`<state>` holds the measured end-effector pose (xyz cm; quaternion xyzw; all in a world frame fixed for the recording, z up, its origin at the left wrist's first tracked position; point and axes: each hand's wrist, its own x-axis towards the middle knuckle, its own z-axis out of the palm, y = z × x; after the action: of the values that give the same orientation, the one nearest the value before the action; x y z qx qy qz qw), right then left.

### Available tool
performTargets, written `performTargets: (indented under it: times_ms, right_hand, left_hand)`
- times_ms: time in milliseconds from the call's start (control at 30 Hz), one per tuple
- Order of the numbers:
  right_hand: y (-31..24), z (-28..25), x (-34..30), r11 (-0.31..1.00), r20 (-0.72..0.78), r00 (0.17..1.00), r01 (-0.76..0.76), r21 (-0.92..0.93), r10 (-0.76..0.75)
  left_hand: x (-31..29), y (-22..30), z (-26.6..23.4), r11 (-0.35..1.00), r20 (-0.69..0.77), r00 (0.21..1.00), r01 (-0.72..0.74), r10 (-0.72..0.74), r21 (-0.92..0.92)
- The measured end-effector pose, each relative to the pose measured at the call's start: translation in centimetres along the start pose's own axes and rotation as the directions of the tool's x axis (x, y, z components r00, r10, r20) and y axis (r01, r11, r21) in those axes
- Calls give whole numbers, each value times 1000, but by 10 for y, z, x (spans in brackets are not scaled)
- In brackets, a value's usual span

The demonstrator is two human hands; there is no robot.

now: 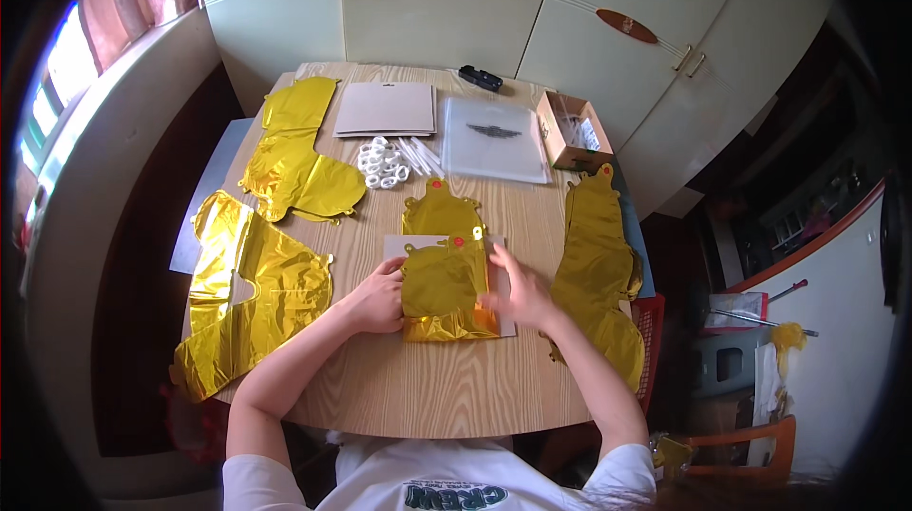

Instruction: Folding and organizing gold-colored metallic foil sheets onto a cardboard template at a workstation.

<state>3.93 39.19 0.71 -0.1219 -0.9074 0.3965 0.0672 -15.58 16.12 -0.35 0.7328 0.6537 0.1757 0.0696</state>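
A deflated gold foil balloon [442,283] lies folded into a packet in front of me, on a pale card [506,323]. Part of the gold foil reaches past the card's far edge, and small tabs with red dots show on it. My left hand [378,300] is closed at the packet's left edge, its fingertips partly hidden by the foil. On the right side, my right hand [522,291] has its fingers apart, stretched along the card and foil edge. Its thumb side is slightly blurred against the foil.
Flat gold foil balloons lie at the far left [299,155], near left [256,293] and right [598,274]. Behind are grey-beige cards [385,110], white rings [383,161], white straws [418,155], clear plastic bags [494,145], an open box [575,131] and a black object [481,79].
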Motion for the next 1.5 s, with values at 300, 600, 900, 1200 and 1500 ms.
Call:
performTargets:
  times_ms: [300,600,900,1200,1500]
  right_hand:
    - [-23,24,-60,916,109,993,82,-391,-43]
    - [-38,54,-95,897,-15,975,200,-395,-224]
    - [-45,51,-87,937,-44,980,170,-305,-192]
    - [-43,62,-89,951,-133,968,172,-257,-211]
    - [-36,70,-89,958,-193,957,172,-230,-218]
  left_hand:
    - [-8,9,0,1000,10,1000,6,-6,-9]
    - [-46,39,-4,996,56,998,43,-38,-82]
    - [-47,32,0,996,127,990,64,-56,-63]
    - [-50,35,-3,994,94,995,46,-36,-102]
    - [-72,67,-21,923,16,983,177,-183,-342]
